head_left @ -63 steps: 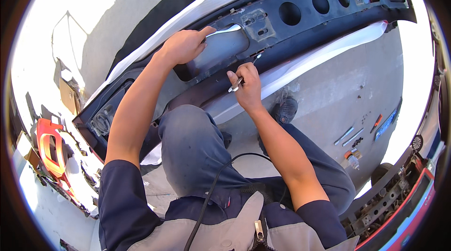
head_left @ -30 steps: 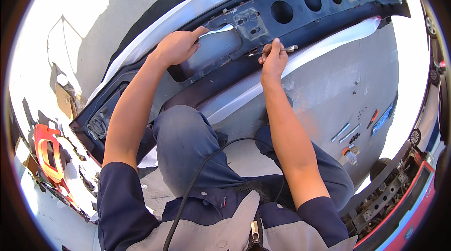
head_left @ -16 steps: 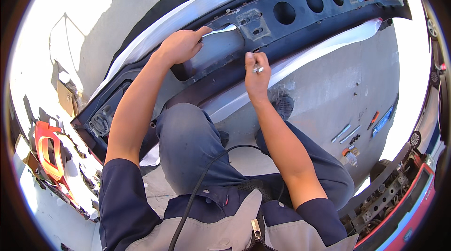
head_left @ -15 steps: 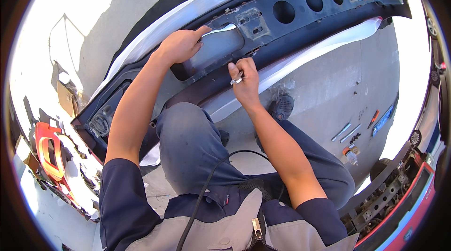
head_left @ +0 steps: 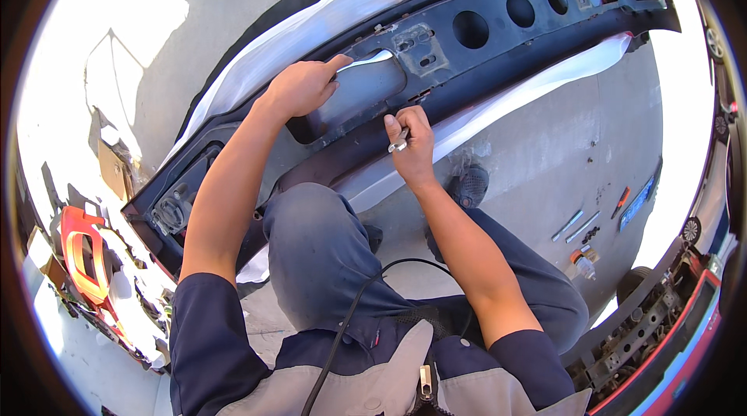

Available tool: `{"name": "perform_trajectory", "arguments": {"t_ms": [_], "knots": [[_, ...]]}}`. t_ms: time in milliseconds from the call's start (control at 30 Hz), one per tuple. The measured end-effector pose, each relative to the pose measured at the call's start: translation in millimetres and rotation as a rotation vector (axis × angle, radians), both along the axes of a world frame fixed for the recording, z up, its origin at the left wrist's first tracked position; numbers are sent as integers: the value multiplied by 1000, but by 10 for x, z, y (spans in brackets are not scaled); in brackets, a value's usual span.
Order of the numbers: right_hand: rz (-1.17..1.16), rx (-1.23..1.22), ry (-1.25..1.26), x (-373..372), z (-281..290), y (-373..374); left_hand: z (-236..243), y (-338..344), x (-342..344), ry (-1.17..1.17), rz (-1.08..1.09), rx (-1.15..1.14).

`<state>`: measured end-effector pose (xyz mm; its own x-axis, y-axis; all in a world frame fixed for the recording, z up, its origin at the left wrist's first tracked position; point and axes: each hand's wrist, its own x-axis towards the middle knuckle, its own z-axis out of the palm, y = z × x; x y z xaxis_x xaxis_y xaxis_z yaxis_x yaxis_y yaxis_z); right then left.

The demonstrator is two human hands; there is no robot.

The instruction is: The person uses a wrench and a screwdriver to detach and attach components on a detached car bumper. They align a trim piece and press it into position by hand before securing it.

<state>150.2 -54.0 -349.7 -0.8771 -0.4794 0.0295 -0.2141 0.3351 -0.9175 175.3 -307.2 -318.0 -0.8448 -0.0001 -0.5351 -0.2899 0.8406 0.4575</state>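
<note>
A long, dark vehicle bumper lies slantwise in front of me, with round holes and bolted-on plates along its inner side. My left hand curls its fingers over the far rim of a rounded recess in it. A bright, pale edge shows beside those fingertips. By the bumper's near edge, my right hand is closed around a silver wrench, whose end juts from the fist toward me. The wrench's far end is hidden, so I cannot tell what it touches. A slotted bracket plate sits just right of the recess.
White padding lies under the bumper. On the floor at the right are silver tools, an orange-handled tool, a small bottle and a blue plate. A red plastic part stands left. A black cable crosses my lap.
The view has shifted slightly. In my right hand the wrench has turned a little, showing more of its end. My left hand keeps its hold on the recess rim.
</note>
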Motion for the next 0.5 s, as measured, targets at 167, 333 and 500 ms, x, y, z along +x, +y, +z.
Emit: {"name": "perform_trajectory", "arguments": {"t_ms": [167, 333, 500], "knots": [[-663, -247, -867, -1141, 56, 206, 2, -11, -42, 28, -6, 36], [10, 10, -84, 69, -17, -31, -74, -13, 41, 21, 11, 32], [-216, -113, -404, -515, 51, 69, -21, -18, -6, 63, -2, 10]]}}
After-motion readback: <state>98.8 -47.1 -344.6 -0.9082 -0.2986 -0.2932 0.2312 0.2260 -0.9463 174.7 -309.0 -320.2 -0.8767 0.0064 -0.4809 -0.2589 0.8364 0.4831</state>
